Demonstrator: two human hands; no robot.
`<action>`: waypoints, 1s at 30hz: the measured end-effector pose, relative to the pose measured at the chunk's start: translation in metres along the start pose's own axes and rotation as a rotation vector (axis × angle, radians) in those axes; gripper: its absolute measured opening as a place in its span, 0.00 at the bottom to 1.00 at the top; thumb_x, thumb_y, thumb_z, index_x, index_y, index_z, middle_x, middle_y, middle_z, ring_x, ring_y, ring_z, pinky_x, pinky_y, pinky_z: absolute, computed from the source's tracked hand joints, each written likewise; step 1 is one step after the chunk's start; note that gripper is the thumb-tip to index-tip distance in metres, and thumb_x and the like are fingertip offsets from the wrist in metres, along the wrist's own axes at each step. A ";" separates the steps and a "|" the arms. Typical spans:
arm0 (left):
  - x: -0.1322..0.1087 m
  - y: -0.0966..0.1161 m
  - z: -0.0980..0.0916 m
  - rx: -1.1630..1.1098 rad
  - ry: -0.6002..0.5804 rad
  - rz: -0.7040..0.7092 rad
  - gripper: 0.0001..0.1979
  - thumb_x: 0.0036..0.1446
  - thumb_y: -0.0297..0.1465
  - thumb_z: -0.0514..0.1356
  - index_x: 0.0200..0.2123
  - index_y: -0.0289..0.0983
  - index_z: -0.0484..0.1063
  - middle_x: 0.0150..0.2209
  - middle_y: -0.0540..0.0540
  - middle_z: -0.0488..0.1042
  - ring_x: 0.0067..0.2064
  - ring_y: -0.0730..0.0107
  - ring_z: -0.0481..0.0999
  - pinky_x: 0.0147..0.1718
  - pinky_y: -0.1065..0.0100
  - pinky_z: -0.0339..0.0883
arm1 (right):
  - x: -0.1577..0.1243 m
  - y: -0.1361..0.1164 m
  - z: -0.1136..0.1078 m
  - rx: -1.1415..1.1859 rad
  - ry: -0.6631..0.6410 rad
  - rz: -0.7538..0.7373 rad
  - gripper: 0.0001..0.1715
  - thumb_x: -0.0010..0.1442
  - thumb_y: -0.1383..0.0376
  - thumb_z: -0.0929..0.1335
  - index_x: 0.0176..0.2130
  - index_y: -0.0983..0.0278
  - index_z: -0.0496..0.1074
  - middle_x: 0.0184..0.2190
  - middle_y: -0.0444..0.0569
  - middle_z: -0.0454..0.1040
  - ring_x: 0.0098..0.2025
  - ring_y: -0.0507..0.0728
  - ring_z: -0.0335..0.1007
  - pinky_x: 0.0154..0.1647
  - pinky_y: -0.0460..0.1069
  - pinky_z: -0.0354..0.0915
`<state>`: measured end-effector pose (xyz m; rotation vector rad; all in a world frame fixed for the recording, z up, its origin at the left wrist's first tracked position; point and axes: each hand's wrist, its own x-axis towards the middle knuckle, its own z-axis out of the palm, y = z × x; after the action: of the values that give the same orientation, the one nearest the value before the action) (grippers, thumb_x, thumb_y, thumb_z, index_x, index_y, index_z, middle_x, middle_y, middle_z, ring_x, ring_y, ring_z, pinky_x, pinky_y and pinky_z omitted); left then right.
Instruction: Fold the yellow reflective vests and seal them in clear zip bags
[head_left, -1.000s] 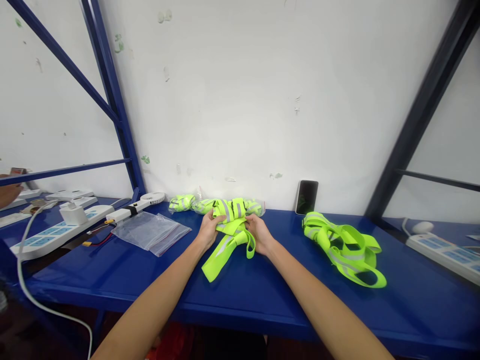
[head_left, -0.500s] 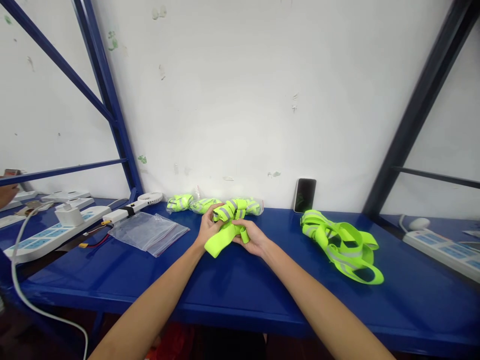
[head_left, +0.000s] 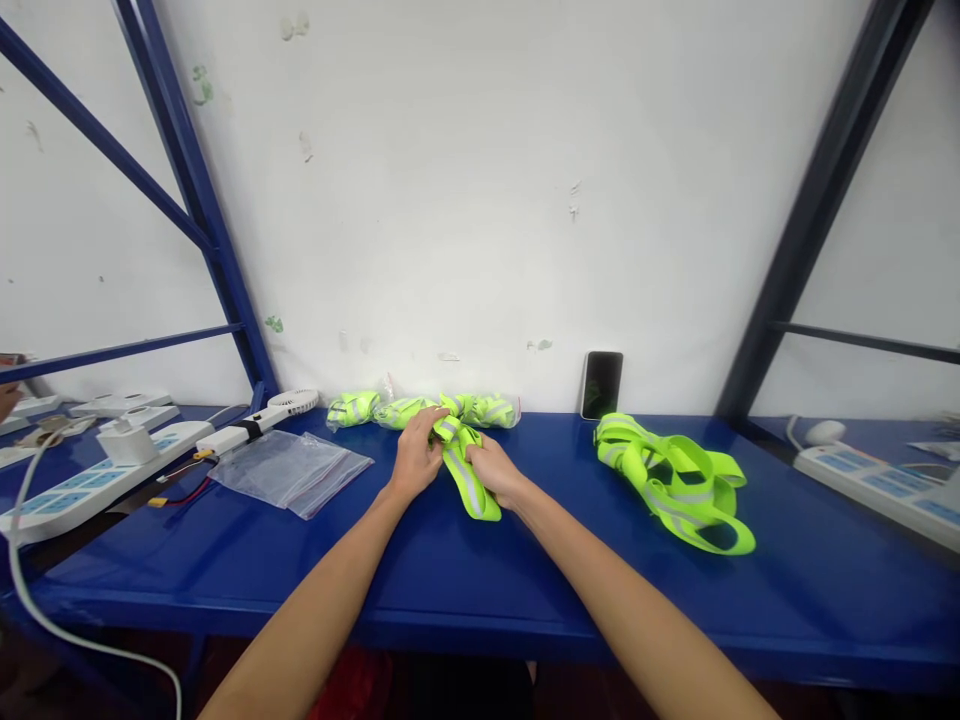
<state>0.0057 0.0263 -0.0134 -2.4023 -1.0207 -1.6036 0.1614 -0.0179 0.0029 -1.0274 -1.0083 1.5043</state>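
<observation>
A neon-yellow reflective strap (head_left: 469, 482) with a grey stripe lies bunched on the blue shelf (head_left: 480, 570) in front of me. My left hand (head_left: 417, 455) grips its upper folded part. My right hand (head_left: 491, 468) pinches the strap from the right, fingers closed on it. One loop of the strap hangs down toward me between the hands. Behind them, against the wall, lie bagged folded straps (head_left: 420, 408).
A loose heap of straps (head_left: 675, 480) lies to the right, a black phone (head_left: 601, 384) leans on the wall. Clear plastic bags (head_left: 289, 470) lie left, beside a small white fan (head_left: 259, 420), power strips (head_left: 90, 475) and a white cable. Another power strip (head_left: 877, 485) sits far right.
Both hands have gathered the strap closer together and folded it tighter; the long tail that lay toward me a second ago is now a short loop.
</observation>
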 end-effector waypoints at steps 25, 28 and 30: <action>0.002 0.022 0.002 -0.834 -0.275 -0.687 0.29 0.38 0.22 0.58 0.48 0.37 0.68 0.31 0.50 0.73 0.28 0.69 0.73 0.27 0.68 0.69 | 0.019 -0.014 -0.040 -0.395 0.127 -0.624 0.11 0.52 0.58 0.69 0.24 0.63 0.70 0.19 0.42 0.66 0.27 0.53 0.64 0.28 0.46 0.60; 0.000 0.026 0.005 -1.001 -0.392 -0.813 0.31 0.37 0.21 0.57 0.49 0.39 0.68 0.33 0.49 0.74 0.26 0.68 0.74 0.24 0.65 0.71 | 0.021 -0.018 -0.044 -0.396 0.142 -0.603 0.16 0.50 0.56 0.70 0.20 0.63 0.66 0.20 0.42 0.65 0.27 0.52 0.63 0.29 0.46 0.60; -0.003 0.027 0.008 -1.060 -0.441 -0.843 0.31 0.34 0.20 0.55 0.47 0.39 0.69 0.32 0.49 0.75 0.27 0.67 0.74 0.24 0.67 0.70 | 0.024 -0.018 -0.048 -0.291 0.115 -0.489 0.13 0.48 0.57 0.70 0.22 0.63 0.67 0.20 0.42 0.66 0.25 0.52 0.64 0.28 0.47 0.61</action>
<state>0.0262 0.0070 -0.0115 -3.3690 -1.7654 -2.3705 0.2091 0.0130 0.0034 -0.9637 -1.3088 0.9085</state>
